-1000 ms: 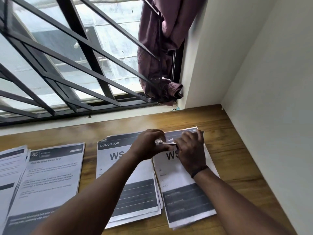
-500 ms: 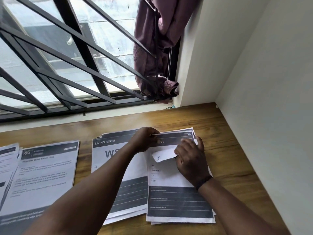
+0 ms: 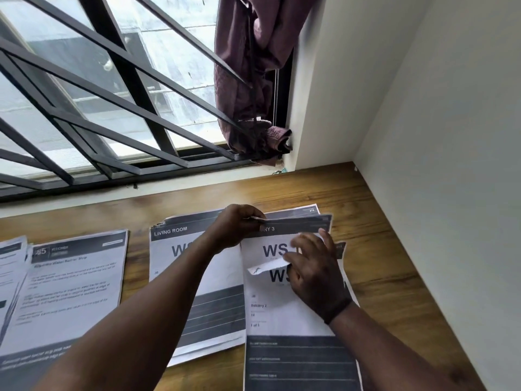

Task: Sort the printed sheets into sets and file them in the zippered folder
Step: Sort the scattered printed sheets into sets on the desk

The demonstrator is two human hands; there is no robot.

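Wooden desk point(image 3: 375, 221): balcony sheets point(image 3: 282, 314) pinched by both hands' fingers point(image 3: 303, 244).

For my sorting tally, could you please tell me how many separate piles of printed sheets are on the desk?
4: far-left pile, cut by the frame; kitchen pile; living-room pile; balcony pile under both hands. More may lie out of view.

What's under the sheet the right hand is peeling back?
Under the peeled sheet held by the right hand, another WS sheet reading Balcony 2 shows. More edges poke out beneath; their print is covered.
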